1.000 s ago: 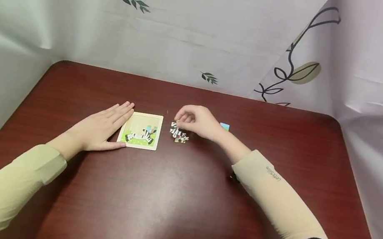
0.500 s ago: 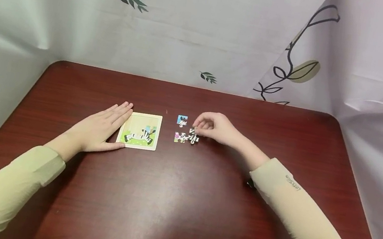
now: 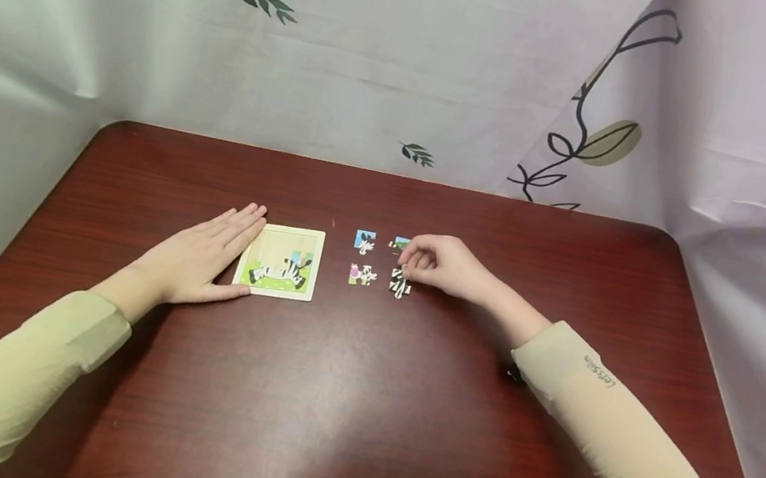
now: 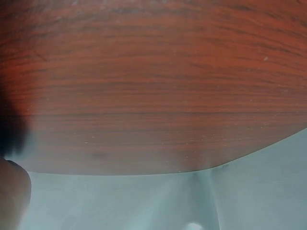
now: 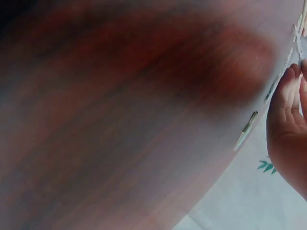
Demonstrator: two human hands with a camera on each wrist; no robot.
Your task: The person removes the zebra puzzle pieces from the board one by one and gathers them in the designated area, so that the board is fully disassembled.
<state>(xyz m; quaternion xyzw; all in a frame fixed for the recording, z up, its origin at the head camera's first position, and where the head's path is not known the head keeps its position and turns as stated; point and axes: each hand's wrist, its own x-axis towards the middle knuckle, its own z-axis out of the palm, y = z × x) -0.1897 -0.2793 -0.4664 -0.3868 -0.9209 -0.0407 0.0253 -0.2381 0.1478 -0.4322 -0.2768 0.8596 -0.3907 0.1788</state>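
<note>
Out on the left, a pale sleeve (image 3: 9, 379) slants up toward one o'clock, and here's the left hand (image 3: 196, 263), back upward, fingers straight, thumb spread wide. Its fingertips reach the ten o'clock corner of the square puzzle tray (image 3: 316, 266), its thumb the seven o'clock corner. The tray lies flat on the reddish-brown desk (image 3: 234, 400); inside, a zebra picture (image 3: 282, 273) fills the lower part, with a blue patch around two o'clock and pale base showing toward eleven.

Over at three o'clock from the tray, loose pieces in two rows! Nearest the tray, a blue zebra-head piece (image 3: 365, 241); at six o'clock from it, a pink-spotted striped piece (image 3: 362, 274). Next along, a blue-and-green piece (image 3: 400, 244), partly behind the fingers, and below it a black-and-white striped piece (image 3: 400, 283).

That last one is pinched at its upper edge by the right hand (image 3: 450, 265), other fingers curled; whether it touches the desk, I can't tell. A beige sleeve (image 3: 598, 410) runs off toward four o'clock, black farther up the arm.
</note>
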